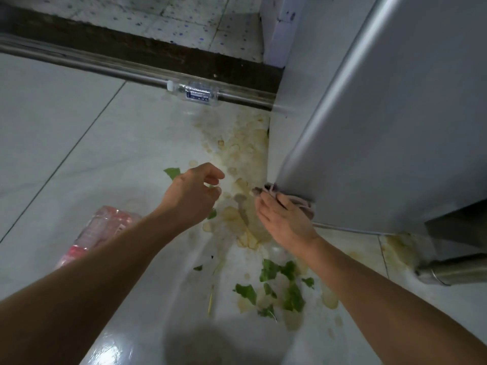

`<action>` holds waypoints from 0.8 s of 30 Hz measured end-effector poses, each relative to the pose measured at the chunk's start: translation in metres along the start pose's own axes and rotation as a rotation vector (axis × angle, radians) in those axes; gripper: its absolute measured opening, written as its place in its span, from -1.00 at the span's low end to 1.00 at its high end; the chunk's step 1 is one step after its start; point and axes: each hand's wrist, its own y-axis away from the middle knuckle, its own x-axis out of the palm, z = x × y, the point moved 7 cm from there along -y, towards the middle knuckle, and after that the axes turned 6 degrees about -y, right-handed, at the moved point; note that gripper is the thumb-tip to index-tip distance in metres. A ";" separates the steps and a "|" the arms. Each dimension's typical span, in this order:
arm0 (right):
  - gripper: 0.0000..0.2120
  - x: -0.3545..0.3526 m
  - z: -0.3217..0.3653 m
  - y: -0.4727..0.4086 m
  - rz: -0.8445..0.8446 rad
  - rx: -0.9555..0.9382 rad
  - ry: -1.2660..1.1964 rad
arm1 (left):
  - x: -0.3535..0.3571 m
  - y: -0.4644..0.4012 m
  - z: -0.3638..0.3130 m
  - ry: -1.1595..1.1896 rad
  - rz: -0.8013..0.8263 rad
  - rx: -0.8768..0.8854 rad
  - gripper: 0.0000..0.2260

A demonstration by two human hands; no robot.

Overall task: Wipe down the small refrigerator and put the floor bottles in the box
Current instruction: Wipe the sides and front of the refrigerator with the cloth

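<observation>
Bottle [196, 94] left of refrigerator [395, 114]

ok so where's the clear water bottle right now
The clear water bottle lies on its side against the metal door rail, upper centre of the head view, left of the refrigerator.

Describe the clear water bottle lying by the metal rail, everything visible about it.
The clear water bottle lies on its side on the pale floor tiles, right against the metal rail of the threshold and parallel to it. It looks like thin transparent plastic with a ribbed body, a white cap pointing left, and a blue and white label around its middle. No liquid shows inside, though that is hard to tell. Neither hand touches it; a yellowish spill begins just in front of it.
</observation>
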 end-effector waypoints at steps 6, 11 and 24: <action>-0.70 -0.017 0.021 -0.018 0.101 -0.104 -0.198 | 0.007 0.000 0.017 -0.051 0.012 -0.052 -0.81; -0.69 -0.039 0.013 -0.017 0.096 -0.082 -0.536 | 0.000 0.002 0.002 -0.105 0.054 -0.056 -0.80; -0.62 -0.242 -0.058 0.025 0.242 -0.019 -0.700 | -0.151 0.085 -0.065 -0.173 0.172 -0.283 -0.78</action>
